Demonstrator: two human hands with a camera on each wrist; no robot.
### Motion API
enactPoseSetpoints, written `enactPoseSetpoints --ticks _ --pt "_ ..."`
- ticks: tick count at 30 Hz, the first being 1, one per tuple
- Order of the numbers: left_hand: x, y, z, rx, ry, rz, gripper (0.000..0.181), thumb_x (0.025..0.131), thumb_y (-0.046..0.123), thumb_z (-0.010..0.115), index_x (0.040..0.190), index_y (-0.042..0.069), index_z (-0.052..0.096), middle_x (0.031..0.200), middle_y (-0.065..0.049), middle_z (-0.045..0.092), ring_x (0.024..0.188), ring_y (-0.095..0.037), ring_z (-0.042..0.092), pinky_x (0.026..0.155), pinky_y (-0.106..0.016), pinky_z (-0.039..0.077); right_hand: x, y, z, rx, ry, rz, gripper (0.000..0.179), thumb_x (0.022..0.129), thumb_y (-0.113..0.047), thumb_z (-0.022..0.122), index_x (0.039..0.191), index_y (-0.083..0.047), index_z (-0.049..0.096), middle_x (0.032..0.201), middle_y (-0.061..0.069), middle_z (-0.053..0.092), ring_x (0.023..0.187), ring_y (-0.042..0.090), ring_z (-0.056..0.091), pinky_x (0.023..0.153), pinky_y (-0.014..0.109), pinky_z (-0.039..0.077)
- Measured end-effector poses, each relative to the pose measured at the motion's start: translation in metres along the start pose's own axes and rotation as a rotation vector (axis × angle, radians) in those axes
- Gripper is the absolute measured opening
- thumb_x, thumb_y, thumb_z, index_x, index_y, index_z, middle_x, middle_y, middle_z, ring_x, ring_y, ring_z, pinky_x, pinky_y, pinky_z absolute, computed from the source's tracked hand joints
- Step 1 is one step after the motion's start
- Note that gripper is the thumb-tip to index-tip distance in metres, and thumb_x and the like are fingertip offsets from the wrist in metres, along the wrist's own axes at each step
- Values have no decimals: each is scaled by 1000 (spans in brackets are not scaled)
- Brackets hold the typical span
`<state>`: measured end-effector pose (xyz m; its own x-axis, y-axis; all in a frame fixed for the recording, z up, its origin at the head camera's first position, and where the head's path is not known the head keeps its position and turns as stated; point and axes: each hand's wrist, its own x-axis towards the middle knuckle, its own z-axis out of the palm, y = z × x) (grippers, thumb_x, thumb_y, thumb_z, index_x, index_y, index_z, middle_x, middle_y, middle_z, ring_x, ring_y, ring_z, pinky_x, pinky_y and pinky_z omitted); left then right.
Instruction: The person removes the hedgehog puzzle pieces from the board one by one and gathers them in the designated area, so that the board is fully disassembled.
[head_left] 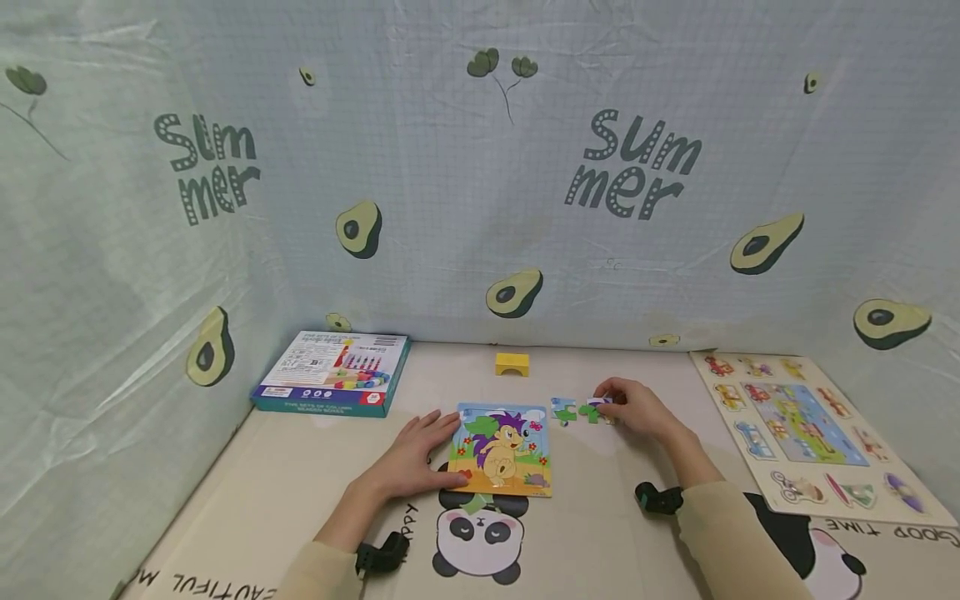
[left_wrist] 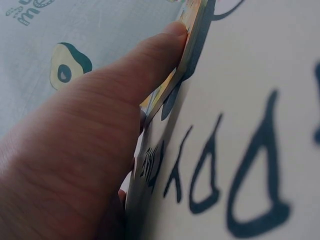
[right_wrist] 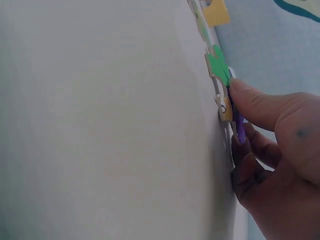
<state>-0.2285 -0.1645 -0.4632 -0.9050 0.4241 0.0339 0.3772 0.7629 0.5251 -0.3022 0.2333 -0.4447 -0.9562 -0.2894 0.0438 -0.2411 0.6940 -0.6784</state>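
A square hedgehog picture puzzle (head_left: 501, 450) lies flat in front of me. My left hand (head_left: 411, 457) rests at its left side, fingers spread along the edge and thumb on the near left corner. In the left wrist view the thumb (left_wrist: 155, 60) lies straight over the puzzle's rim. To the right of the puzzle, my right hand (head_left: 637, 407) pinches a green and purple puzzle piece (right_wrist: 220, 66) between thumb and fingers, low over the table. Beneath it shows another piece with a yellow patch (right_wrist: 226, 109). A blue and green piece (head_left: 562, 408) lies between puzzle and right hand.
A yellow arch block (head_left: 512, 364) stands at the back near the wall sheet. At the back left lies a boxed bead set (head_left: 330, 375). A large wooden picture board (head_left: 817, 433) lies at the right. The tablecloth carries printed pandas (head_left: 480, 542) and lettering.
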Motion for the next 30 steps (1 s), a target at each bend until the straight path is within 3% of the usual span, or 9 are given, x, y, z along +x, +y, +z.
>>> enactPoseSetpoints --ticks 6,14,30 --pt "-1 -1 0 -2 -5 5 95 79 61 77 155 14 43 159 -4 39 151 -32 19 121 -55 9 -1 4 -1 -19 -18 -39 15 95 -10 70 108 -2 67 99 8 62 90 25 56 81 41 47" --pt "-1 0 -1 -14 -10 0 95 79 59 78 155 14 43 159 -4 39 151 -33 18 121 -57 8 -7 7 -7 -17 -94 -76 35 88 -11 79 117 5 66 109 13 61 97 28 54 88 45 47" --pt "0 1 -2 -6 -11 8 96 79 62 76 155 13 43 159 -4 39 151 -33 18 121 -55 7 -10 5 -7 -44 -76 -95 33 88 -9 78 116 4 66 110 14 58 97 29 52 88 47 46"
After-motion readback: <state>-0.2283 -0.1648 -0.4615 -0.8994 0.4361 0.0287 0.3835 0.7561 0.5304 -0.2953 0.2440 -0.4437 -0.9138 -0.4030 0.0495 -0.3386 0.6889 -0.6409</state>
